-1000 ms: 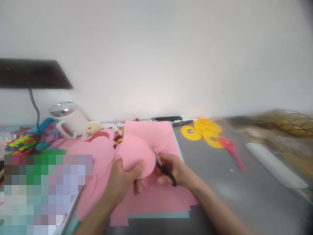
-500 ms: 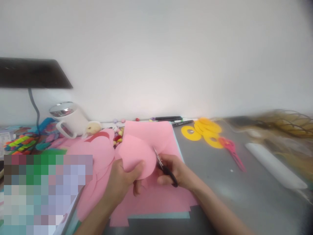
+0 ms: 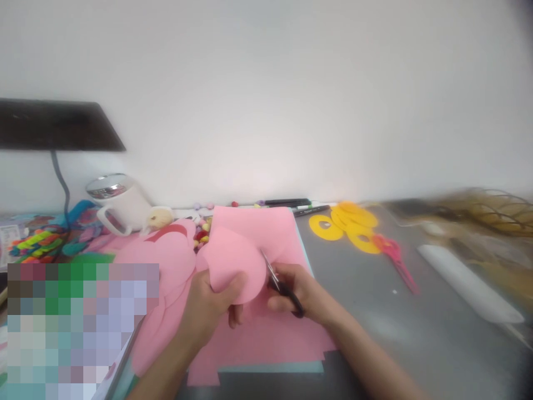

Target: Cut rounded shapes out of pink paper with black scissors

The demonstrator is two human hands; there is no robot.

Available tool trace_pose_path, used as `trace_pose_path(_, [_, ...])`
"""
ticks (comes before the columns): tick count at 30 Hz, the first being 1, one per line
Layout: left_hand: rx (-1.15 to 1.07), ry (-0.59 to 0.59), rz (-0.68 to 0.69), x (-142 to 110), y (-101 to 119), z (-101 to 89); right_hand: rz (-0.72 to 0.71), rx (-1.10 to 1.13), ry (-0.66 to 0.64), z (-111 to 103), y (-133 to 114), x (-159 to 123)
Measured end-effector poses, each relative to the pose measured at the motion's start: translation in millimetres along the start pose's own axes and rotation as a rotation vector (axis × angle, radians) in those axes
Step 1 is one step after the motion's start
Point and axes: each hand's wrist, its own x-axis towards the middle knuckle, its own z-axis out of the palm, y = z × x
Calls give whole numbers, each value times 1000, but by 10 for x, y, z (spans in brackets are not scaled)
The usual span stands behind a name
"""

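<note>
Pinched between thumb and fingers of my left hand (image 3: 214,297) is a sheet of pink paper (image 3: 237,264) with a rounded cut edge. My right hand (image 3: 302,291) grips black-handled scissors (image 3: 287,294), their blades pointing up and left against the right edge of the rounded part. Whether the blades are fully closed I cannot tell. Beneath both hands lie more pink sheets (image 3: 287,339) over a light blue sheet (image 3: 270,367). Left of my left hand, rounded pink paper pieces (image 3: 172,258) overlap in a pile.
Yellow paper rings (image 3: 326,228) and pink scissors (image 3: 395,258) lie at the right on the grey table (image 3: 366,322). A white mug (image 3: 122,208) with a shiny lid stands back left. Black pens (image 3: 287,203) lie along the wall. A white oblong object (image 3: 468,283) rests far right.
Both hands, the pink paper and the scissors stay in nearly the same place. The fingers of my left hand under the paper have shifted slightly; the view has moved a little.
</note>
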Motion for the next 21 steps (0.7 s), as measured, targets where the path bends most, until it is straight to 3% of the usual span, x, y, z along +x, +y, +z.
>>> trace_pose_path(6, [-24,-51,-12,30,-58,-29,13,-15,6,-7,36,-6])
trace_pose_path(21, [-75,-41,6,38,-82,-41,22,40,23,24,11,-6])
